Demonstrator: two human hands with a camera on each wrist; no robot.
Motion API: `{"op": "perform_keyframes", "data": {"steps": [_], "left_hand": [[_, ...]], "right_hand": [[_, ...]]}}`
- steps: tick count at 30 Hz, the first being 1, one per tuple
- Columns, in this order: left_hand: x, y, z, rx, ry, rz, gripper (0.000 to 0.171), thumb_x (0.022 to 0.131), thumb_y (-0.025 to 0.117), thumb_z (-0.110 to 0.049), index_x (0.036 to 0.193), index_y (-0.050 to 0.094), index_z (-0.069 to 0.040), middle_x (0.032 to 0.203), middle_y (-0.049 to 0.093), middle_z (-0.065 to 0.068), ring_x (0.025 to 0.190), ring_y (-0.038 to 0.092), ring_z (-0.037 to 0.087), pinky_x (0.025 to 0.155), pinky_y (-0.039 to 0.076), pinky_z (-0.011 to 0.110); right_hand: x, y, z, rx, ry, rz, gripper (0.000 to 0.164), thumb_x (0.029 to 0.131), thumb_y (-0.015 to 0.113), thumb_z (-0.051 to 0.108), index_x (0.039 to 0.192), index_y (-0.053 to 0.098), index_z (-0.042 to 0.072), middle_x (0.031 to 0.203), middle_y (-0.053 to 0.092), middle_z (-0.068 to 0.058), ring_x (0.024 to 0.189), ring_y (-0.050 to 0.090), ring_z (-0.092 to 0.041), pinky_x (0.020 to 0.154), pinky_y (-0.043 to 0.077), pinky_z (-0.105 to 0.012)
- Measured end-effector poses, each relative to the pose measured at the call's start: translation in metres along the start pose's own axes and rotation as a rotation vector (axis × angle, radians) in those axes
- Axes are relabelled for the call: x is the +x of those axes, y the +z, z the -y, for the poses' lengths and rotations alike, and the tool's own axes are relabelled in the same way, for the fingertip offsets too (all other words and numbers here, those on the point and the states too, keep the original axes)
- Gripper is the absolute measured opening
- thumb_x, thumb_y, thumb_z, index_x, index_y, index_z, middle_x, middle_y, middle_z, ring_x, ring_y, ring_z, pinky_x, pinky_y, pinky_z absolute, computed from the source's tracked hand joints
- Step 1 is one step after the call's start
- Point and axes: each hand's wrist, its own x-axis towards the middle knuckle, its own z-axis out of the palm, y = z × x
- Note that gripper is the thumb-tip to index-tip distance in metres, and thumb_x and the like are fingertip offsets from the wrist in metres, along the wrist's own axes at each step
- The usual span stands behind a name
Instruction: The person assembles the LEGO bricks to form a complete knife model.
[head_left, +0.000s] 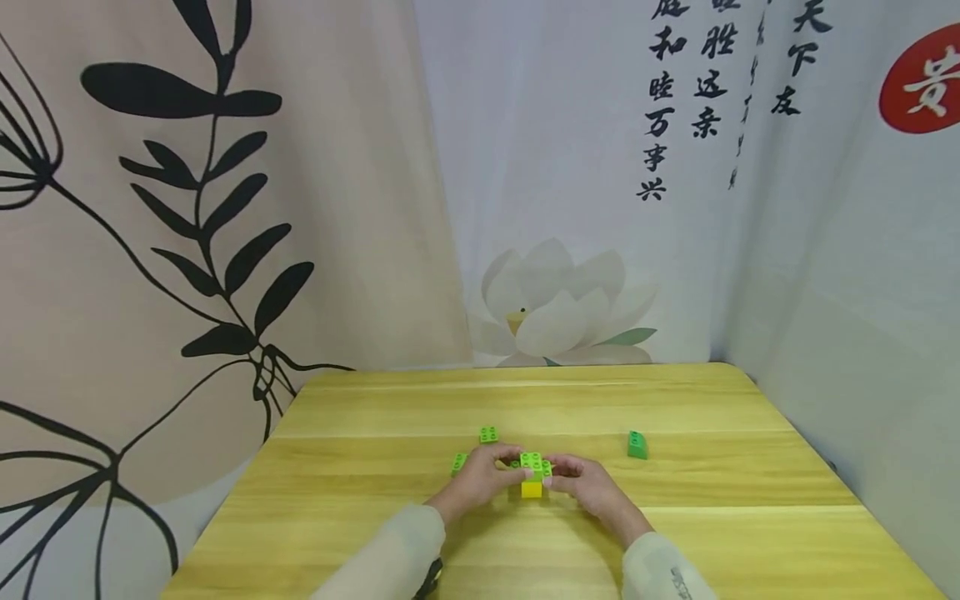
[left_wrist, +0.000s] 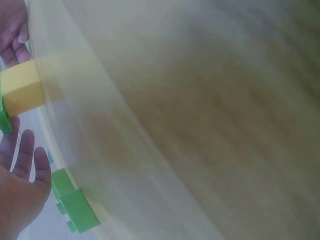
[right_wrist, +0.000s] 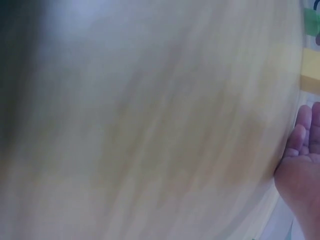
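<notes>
A small stack of toy building bricks stands in the middle of the table, with a yellow brick at the bottom and light green bricks above it. From the left, my left hand holds the green part between thumb and fingers, the thumb across its front. My right hand pinches the stack's green right side. In the left wrist view the yellow brick shows between both hands, a green edge beside it. The right wrist view catches my right hand near the yellow brick.
Two loose light green bricks lie close by: one brick behind my left hand, another brick left of it, partly hidden. A darker green brick lies farther right. Curtains hang behind the wooden table.
</notes>
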Motion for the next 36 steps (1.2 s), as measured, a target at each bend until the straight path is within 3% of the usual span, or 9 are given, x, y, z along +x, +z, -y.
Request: {"op": "perform_keyframes", "data": {"steps": [13, 36], "left_hand": [[-0.0010, -0.0026, -0.0076, -0.034, -0.061, 0.004, 0.038, 0.091, 0.074, -0.035, 0.123, 0.069, -0.016, 0.113, 0.063, -0.005, 0.104, 0.058, 0.019, 0.083, 0.053, 0.034], [-0.0040, -0.0059, -0.0039, -0.047, -0.056, 0.008, 0.028, 0.090, 0.075, -0.028, 0.117, 0.070, -0.019, 0.109, 0.063, -0.003, 0.101, 0.056, 0.019, 0.078, 0.051, 0.032]], "right_hand": [[0.0025, -0.0015, -0.0001, 0.032, 0.013, -0.013, 0.050, 0.089, 0.076, 0.027, 0.133, 0.063, 0.008, 0.120, 0.064, -0.008, 0.106, 0.058, -0.024, 0.092, 0.047, -0.046], [0.0008, 0.0034, -0.0020, 0.045, 0.004, -0.038, 0.047, 0.087, 0.078, 0.024, 0.129, 0.065, 0.007, 0.112, 0.064, -0.006, 0.102, 0.057, -0.022, 0.091, 0.048, -0.042]]}}
